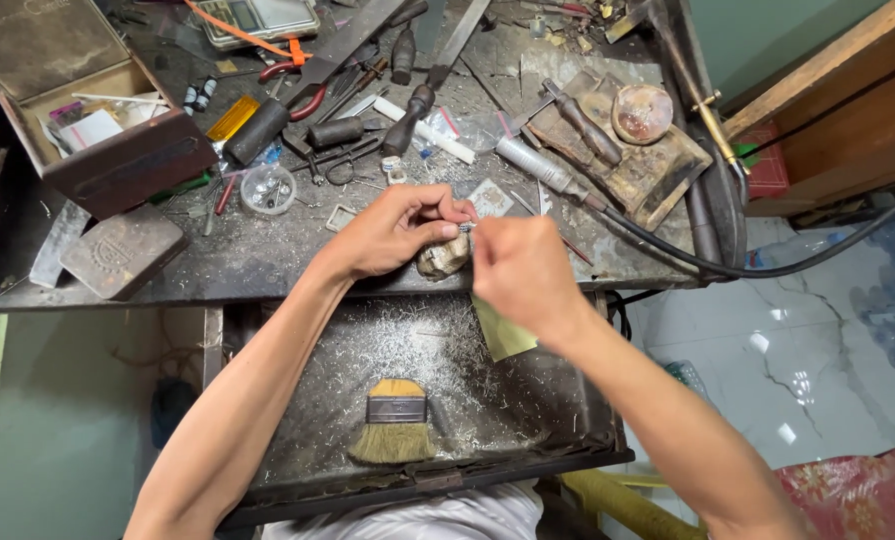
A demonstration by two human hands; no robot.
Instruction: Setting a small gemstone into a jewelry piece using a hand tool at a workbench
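Note:
My left hand and my right hand meet over the front edge of a cluttered workbench. Between the fingertips of both hands sits a tiny silver-coloured piece; it is too small to make out its shape. My left hand rests against a worn wooden bench peg. A yellowish strip of paper hangs under my right hand; what holds it is hidden.
An open drawer tray below the hands is strewn with metal filings and holds a flat brush. Files, pliers, a small dish, a metal tin, an open wooden box and a hose crowd the bench.

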